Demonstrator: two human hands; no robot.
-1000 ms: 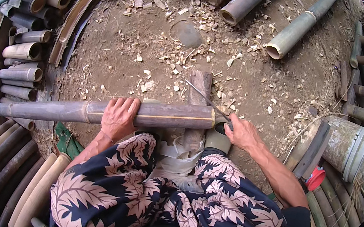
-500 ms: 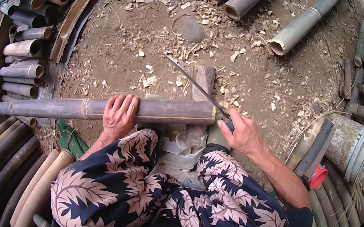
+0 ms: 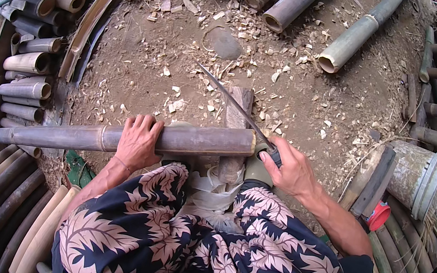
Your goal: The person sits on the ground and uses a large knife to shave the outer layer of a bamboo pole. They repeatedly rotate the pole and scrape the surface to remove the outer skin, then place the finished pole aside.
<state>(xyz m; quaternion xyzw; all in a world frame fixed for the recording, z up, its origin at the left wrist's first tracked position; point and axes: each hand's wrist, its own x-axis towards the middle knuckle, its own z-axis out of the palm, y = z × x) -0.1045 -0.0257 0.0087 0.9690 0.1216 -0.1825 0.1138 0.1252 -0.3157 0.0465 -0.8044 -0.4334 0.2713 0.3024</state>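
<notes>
A thick purplish-brown bamboo pole (image 3: 177, 139) lies across in front of my knees, its cut end at the right and its thin end reaching far left. My left hand (image 3: 138, 141) is wrapped over the pole from above, just right of a node. In my right hand (image 3: 289, 167) is the dark handle of a long knife (image 3: 229, 96), closed within my fingers. Its narrow blade slants up and left past the pole's cut end, over a wooden block (image 3: 239, 108). Whether the blade touches the pole I cannot tell.
Stacked bamboo pieces (image 3: 34, 62) line the left, and more bamboo tubes (image 3: 295, 7) lie at the far side. A single green-grey tube (image 3: 356, 38) points toward me. Pale chips litter the dirt floor (image 3: 139, 59). A dirty white bucket (image 3: 414, 175) lies at right beside a red round object (image 3: 378, 215).
My left hand has shifted slightly left and its wrist has turned. The pole's cut end sits a little lower and further left. The knife stays in my right hand at a similar slant.
</notes>
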